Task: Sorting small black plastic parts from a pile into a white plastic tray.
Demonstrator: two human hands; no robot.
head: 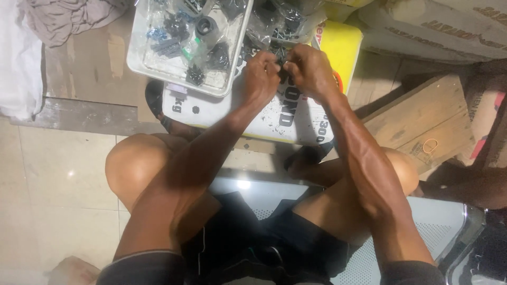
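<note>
My left hand (262, 75) and my right hand (310, 71) meet over a white and yellow sack (296, 119) that lies flat in front of my knees. Both pinch a small dark part (282, 67) between their fingertips; its shape is too small to make out. Just left of my hands stands a clear plastic tray (141, 62) holding several small black and blue parts in little bags. More clear bags of dark parts (288, 24) lie behind my hands.
I sit on a perforated metal bench (449, 227) with my knees apart. A wooden crate (422, 124) stands to the right, stacked sacks (438, 26) behind it. Cloth (63, 18) lies at the far left on a tiled floor (53, 174).
</note>
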